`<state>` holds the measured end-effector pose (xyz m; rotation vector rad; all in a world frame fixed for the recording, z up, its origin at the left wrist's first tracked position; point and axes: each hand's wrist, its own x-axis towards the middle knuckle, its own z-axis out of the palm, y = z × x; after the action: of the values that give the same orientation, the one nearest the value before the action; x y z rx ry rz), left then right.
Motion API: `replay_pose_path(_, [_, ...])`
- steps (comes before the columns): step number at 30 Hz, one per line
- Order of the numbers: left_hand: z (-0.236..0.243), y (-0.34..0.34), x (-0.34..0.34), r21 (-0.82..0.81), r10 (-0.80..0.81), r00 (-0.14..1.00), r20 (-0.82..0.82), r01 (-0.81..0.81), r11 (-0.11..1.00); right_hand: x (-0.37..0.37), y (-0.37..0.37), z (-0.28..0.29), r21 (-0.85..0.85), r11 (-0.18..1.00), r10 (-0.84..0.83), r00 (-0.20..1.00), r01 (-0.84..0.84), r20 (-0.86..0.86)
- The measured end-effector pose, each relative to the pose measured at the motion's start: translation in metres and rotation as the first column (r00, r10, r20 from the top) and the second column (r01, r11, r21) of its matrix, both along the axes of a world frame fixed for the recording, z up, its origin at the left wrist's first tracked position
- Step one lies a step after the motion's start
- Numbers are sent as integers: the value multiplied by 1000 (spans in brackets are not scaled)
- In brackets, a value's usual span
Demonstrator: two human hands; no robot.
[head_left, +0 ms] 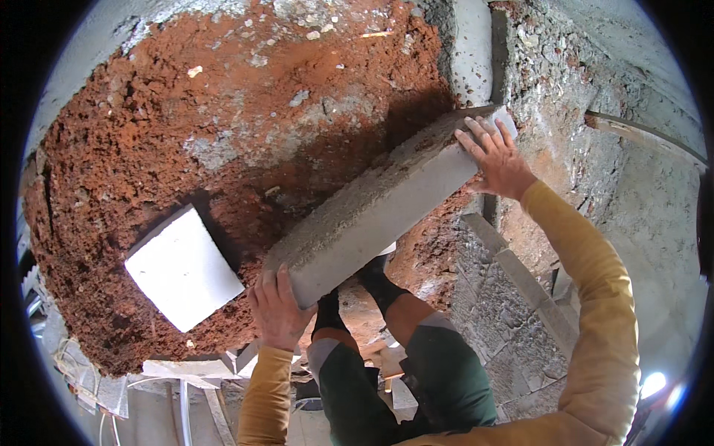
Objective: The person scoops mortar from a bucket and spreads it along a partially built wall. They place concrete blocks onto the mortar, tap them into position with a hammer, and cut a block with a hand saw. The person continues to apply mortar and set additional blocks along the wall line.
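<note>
A long grey concrete block [379, 215] slants across the middle, its near-left end lower and its far-right end higher in the picture. My left hand [281, 311] grips the near-left end, fingers over the top edge. At the far-right end my right hand [494, 157] is wrapped over the corner, fingers on the rough upper side. The smooth side of the block faces me. Whether its underside touches the soil is hidden. To the left, a white rectangular block [184, 269] lies on the red soil.
A mound of red soil [141, 163] with pale stones spreads across the left and middle. A light concrete post [472, 52] stands beyond the block's right end. Narrow boards [528, 279] lie at right, near a rough grey wall [654, 223]. Cables and poles [182, 409] show at lower left.
</note>
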<state>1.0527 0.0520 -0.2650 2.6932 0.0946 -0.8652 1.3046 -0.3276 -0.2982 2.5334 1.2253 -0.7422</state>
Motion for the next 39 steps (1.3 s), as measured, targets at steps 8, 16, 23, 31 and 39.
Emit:
replay_pose_path(8, [-7, -10, 4, 33, 50, 996, 80, -53, 998, 24, 1, -32, -247, 967, 15, 988, -53, -153])
replay_pose_path(16, [-3, 8, -7, 48, 29, 999, -27, -27, 998, -14, -3, 6, -279, 957, 74, 996, -83, -43])
replay_pose_path(23, [146, 76, -25, 86, -121, 993, 10, 120, 989, -117, 7, 128, -121, 987, -107, 994, 104, -22])
replay_pose_path(31, [438, 169, -2, 235, -428, 843, -327, 511, 827, -224, 66, 384, 256, 880, -351, 911, 400, -216])
replay_pose_path(39, [654, 152, 56, 242, -670, 720, -184, 693, 679, -299, 79, 614, 333, 757, -534, 826, 563, -181])
